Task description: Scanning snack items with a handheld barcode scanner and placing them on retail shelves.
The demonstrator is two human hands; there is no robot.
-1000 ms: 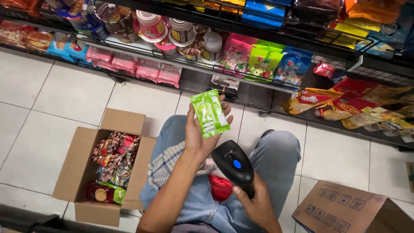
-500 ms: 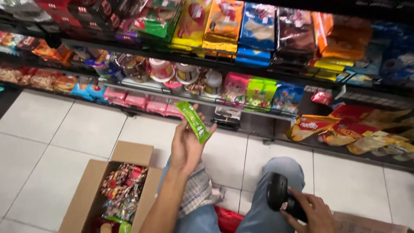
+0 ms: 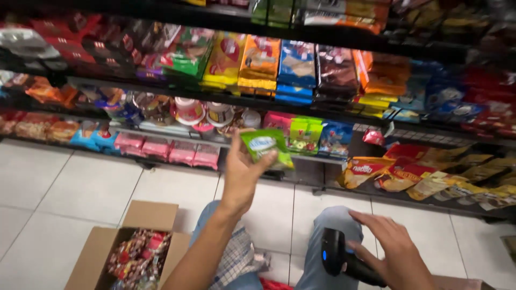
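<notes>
A: Head view: one green packet (image 3: 267, 147), one black scanner (image 3: 344, 261), one open cardboard box (image 3: 141, 232) of sweets at seven o'clock.

B: Left hand (image 3: 242, 174) pinches the packet before the lower shelf (image 3: 301, 161), long axis tilted toward one o'clock.

A: Right hand (image 3: 395, 252) lies fingers spread on the scanner over the knee, at five o'clock.

Cardboard box (image 3: 110, 252) btm cut off; shelf packets (image 3: 226, 59) blurred.
</notes>
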